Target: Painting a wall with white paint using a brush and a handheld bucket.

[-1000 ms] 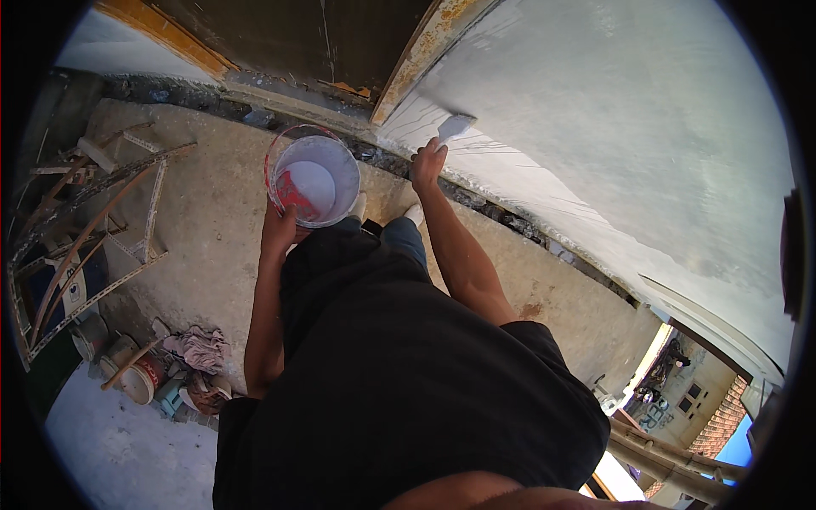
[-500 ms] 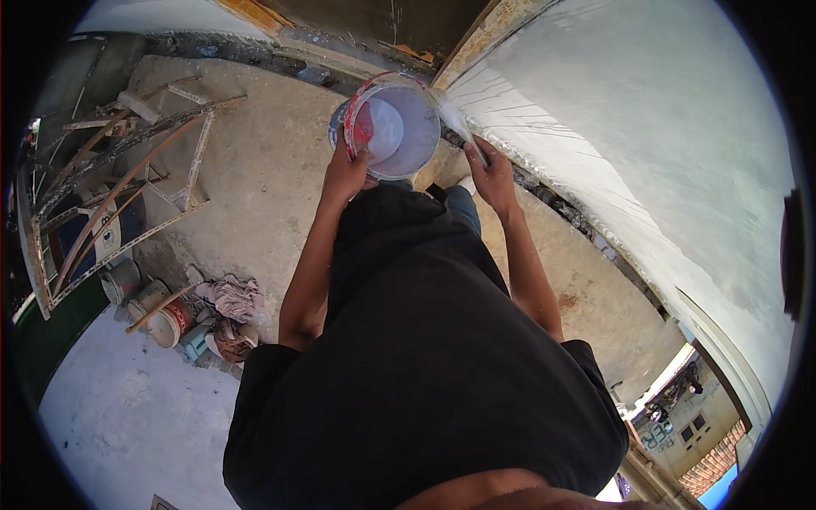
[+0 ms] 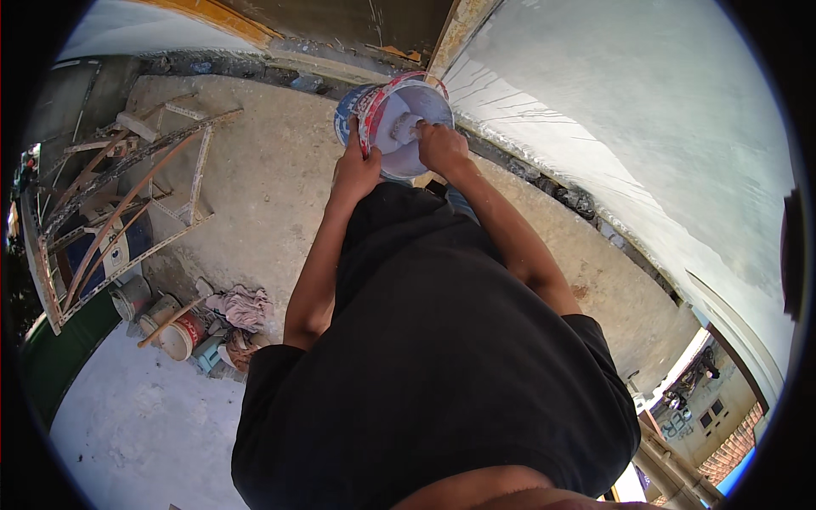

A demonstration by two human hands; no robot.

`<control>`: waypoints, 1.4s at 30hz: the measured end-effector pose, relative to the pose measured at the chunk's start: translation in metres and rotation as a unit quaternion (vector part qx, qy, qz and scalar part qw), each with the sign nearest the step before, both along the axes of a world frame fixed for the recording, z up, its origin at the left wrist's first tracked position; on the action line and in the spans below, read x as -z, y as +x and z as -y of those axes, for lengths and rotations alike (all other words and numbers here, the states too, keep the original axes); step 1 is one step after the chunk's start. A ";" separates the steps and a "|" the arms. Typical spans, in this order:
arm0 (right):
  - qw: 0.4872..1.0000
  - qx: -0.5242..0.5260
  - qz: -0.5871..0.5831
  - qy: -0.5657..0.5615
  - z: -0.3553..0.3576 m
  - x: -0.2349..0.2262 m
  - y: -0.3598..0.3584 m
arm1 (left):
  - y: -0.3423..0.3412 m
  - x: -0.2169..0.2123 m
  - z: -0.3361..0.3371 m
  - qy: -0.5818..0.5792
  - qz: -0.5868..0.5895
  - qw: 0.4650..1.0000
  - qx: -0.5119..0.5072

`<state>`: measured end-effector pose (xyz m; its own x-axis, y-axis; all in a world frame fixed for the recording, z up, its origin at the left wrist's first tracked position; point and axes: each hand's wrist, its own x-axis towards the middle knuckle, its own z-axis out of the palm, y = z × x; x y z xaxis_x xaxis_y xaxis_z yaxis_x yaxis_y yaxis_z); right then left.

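Note:
A paint bucket [image 3: 432, 102] with a red rim and blue outer side is held up in front of my body, its mouth tipped toward me. My left hand [image 3: 355, 170] is closed on the near left part of its rim. Inside the bucket is whitish paint. My right hand [image 3: 444, 151] reaches over the opening, fingers closed around a paintbrush [image 3: 405, 127]. The bristle end is down in the bucket, by the paint; my fist hides most of the handle.
To the right stands a wall [image 3: 595, 110] with fresh white paint low down and dark drips. A dark door panel [image 3: 365, 25] is ahead. At left lies a metal frame [image 3: 127, 187]. Several buckets [image 3: 178, 337] and a crumpled cloth [image 3: 241, 308] sit behind it on the concrete floor [image 3: 255, 161].
My right hand has moved left from the wall's edge and brought the paintbrush into the bucket. My left hand keeps its hold on the rim.

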<state>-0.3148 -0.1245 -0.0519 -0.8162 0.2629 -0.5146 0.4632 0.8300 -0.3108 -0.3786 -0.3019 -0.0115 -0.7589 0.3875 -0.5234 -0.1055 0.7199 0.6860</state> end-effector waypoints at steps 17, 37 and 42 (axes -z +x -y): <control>0.965 0.117 -0.190 -0.137 -0.066 -0.017 0.123 | 0.046 -0.002 -0.052 0.095 0.064 0.991 -0.068; 0.962 0.177 -0.198 -0.067 -0.121 -0.028 0.259 | 0.123 -0.026 -0.143 0.133 0.154 0.979 -0.007; 0.941 0.227 -0.246 -0.059 -0.115 -0.031 0.264 | 0.121 -0.020 -0.145 0.129 0.179 0.975 -0.015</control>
<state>-0.0508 -0.0095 -0.0210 -0.7802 0.6067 -0.1523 0.5384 0.5272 -0.6574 -0.2580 -0.1571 0.0084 -0.5591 0.5212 -0.6448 -0.3892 0.5217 0.7592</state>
